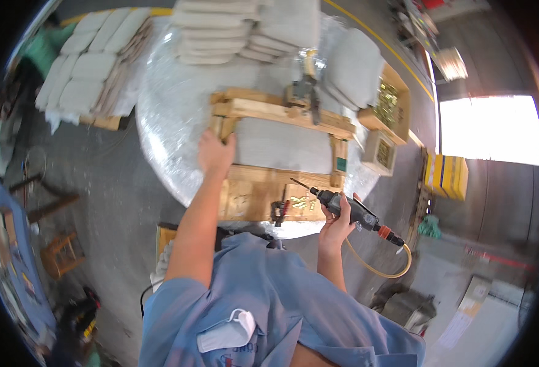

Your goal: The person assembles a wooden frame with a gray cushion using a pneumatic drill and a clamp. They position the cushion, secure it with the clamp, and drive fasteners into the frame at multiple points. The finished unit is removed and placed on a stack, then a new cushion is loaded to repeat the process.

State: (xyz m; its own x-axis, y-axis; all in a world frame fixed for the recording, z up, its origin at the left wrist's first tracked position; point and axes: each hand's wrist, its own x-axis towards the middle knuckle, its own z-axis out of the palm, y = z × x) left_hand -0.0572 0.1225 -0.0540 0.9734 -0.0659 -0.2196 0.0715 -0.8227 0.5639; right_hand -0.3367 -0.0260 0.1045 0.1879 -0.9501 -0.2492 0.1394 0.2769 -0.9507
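One wooden frame is seen at the middle. Two hands are counted: the left hand on the frame's left corner and the right hand just below its right end, in which one black pneumatic screwdriver is held. One yellow hose is seen below the frame. Two open boxes are counted right of it.

The left hand grips the corner of the rectangular pale wooden frame. The right hand holds a black pneumatic screwdriver with a yellow hose.
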